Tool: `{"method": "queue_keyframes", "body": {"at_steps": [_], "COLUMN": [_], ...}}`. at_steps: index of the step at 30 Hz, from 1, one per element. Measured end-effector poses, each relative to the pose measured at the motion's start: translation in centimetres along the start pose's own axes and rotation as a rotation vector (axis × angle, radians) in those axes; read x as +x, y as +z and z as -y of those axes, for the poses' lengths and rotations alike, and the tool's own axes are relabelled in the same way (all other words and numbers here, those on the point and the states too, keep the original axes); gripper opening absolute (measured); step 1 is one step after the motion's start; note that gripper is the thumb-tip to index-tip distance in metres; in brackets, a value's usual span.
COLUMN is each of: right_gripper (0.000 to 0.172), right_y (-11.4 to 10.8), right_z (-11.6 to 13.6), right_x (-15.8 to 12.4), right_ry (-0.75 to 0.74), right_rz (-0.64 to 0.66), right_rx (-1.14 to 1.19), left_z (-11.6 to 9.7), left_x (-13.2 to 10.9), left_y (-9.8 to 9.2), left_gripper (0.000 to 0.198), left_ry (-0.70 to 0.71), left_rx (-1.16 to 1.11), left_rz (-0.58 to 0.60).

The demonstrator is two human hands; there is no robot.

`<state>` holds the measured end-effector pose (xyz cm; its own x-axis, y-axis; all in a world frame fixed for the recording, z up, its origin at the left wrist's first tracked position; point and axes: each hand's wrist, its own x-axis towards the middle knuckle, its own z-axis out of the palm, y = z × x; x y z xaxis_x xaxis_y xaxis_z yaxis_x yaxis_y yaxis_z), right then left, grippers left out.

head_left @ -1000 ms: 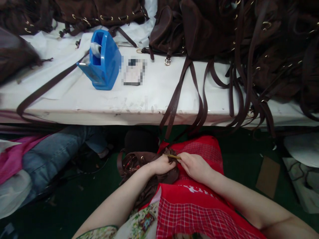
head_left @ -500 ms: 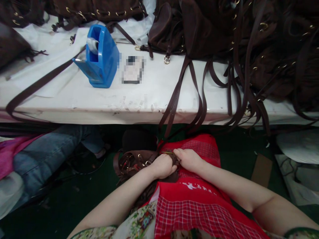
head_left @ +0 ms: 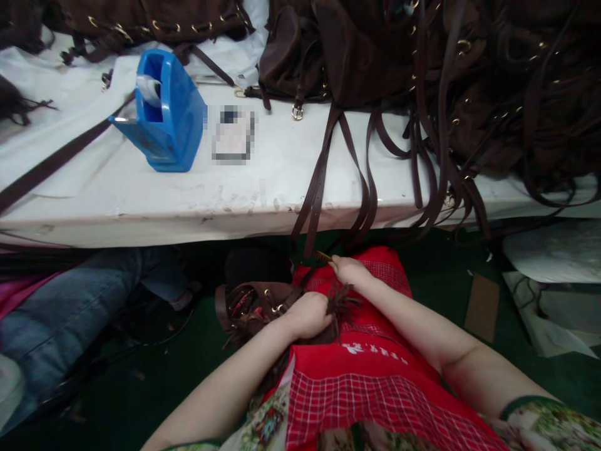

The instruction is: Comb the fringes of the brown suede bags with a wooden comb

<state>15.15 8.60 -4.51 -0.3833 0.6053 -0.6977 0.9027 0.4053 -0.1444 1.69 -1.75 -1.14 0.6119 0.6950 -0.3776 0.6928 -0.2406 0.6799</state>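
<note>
On my lap lies a dark brown drawstring bag (head_left: 256, 300) with brass eyelets. My left hand (head_left: 308, 313) is closed around a brown fringed tassel (head_left: 345, 304), whose strands splay out to the right of my fist. Just above and to the right, my right hand (head_left: 353, 273) pinches a small yellowish-brown comb (head_left: 323, 257). The comb's teeth show beyond my fingertips, and it is apart from the tassel. A red checked apron (head_left: 375, 369) covers my lap beneath both hands.
Ahead is a white-covered table (head_left: 188, 207) with a blue tape dispenser (head_left: 171, 113) and a pixelated flat object (head_left: 233, 134). Brown bags (head_left: 361, 56) crowd its back and right; brown straps (head_left: 323, 181) hang over the edge. Another person's jeans-clad leg (head_left: 89, 307) is at left.
My right hand has moved up and away from my left, bringing the comb clear of the tassel. The tassel's strands now spread out visibly. The view has shifted slightly right.
</note>
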Motion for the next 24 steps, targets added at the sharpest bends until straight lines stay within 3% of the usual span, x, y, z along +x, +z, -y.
{"method": "queue_keyframes", "body": {"at_steps": [2, 4, 7, 10, 12, 14, 18, 24], "right_gripper": [0.033, 0.032, 0.029, 0.027, 0.026, 0.023, 0.019, 0.016], "right_y": [-0.6, -1.3, -2.3, -2.7, -2.3, -1.5, -0.2, 0.0], "right_z": [-0.9, -1.7, -2.7, -2.4, -1.6, -0.6, 0.5, 0.3], "right_x": [0.1, -0.6, -3.1, -6.2, -8.0, -8.9, -8.6, -6.5], "right_ry": [-0.022, -0.041, -0.057, -0.230, -0.393, -0.450, -0.374, -0.314], "right_rz": [-0.037, -0.076, -0.197, -0.316, -0.305, -0.257, -0.196, -0.137], "right_rx": [0.014, 0.027, 0.084, 0.199, 0.213, 0.142, -0.042, -0.118], "left_z": [0.9, 1.9, 2.7, 2.6, 2.4, 2.3, 2.2, 2.0], "left_x": [-0.3, -0.5, -0.6, -0.4, -0.2, 0.0, 0.2, -0.2], "left_y": [-0.2, -0.3, -0.5, -0.5, -0.4, -0.4, -0.4, -0.6], "left_gripper": [0.025, 0.028, 0.030, 0.030, 0.029, 0.028, 0.026, 0.019], "left_ry": [-0.080, -0.074, -0.070, -0.099, -0.125, -0.182, -0.249, -0.112], "left_rx": [-0.182, -0.347, -0.491, -0.541, -0.555, -0.547, -0.489, -0.423], "left_rz": [-0.096, -0.167, -0.175, -0.176, -0.164, -0.125, -0.086, -0.143]}}
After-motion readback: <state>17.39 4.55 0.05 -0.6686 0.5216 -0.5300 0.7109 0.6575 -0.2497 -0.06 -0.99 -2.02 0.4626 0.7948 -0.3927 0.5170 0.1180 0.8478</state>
